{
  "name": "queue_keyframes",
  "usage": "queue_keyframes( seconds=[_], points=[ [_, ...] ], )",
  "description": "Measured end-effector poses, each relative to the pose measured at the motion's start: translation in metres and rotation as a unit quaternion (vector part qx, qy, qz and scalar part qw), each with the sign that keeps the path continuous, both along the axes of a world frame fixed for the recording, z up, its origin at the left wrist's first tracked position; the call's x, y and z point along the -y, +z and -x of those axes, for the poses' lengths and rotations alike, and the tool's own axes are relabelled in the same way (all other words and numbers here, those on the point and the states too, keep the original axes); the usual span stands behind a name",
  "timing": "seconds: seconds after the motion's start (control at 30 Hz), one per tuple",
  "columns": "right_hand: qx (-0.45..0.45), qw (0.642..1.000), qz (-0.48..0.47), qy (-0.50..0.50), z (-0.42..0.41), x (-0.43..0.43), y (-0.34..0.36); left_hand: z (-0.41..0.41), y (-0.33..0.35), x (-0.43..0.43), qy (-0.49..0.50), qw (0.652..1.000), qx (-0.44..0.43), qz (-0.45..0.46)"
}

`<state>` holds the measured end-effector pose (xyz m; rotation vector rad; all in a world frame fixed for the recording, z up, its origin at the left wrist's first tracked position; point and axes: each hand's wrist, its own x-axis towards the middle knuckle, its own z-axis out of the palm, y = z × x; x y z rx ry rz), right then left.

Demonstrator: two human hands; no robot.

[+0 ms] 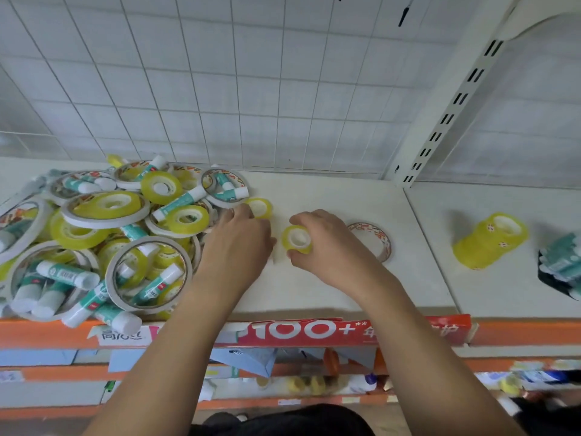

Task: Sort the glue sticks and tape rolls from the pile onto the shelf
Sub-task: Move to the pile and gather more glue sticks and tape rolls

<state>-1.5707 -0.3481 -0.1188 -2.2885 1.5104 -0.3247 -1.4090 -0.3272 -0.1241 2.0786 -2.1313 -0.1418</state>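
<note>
While at the shelf (330, 190), grips a small yellow tape roll (297, 239) in right hand (327, 247); touches a second roll (260, 206) at the pile's (94, 234) edge with left hand (239, 237), grasp unclear.

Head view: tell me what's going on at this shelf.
A person is sorting stationery. The right hand grips a small yellow tape roll; the left hand touches another yellow roll at the edge of the mixed pile. A stack of yellow rolls and some glue sticks sit farther right on the shelf.
</note>
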Motion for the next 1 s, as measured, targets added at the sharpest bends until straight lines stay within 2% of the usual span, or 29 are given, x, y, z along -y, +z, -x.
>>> queue_keyframes(
  seconds=[0.1,0.23,0.43,0.7,1.0],
  points=[
    [0.001,1.0,0.006,-0.013,0.001,-0.005,-0.001,0.0,0.001,0.004,-0.001,0.998,-0.051,-0.026],
    [0.001,0.999,0.017,-0.033,0.002,-0.012,-0.002,-0.001,0.002,0.007,-0.025,0.997,-0.049,-0.046],
    [0.027,0.997,0.012,-0.075,0.018,-0.024,0.004,0.011,0.009,0.007,-0.097,0.99,-0.098,-0.005],
    [0.03,0.991,0.033,-0.124,0.077,-0.031,0.037,0.056,0.031,0.025,-0.201,0.966,-0.161,-0.007],
    [0.018,0.994,0.04,-0.103,0.18,-0.014,0.07,0.139,0.063,0.057,-0.261,0.956,-0.136,0.002]
  ],
)
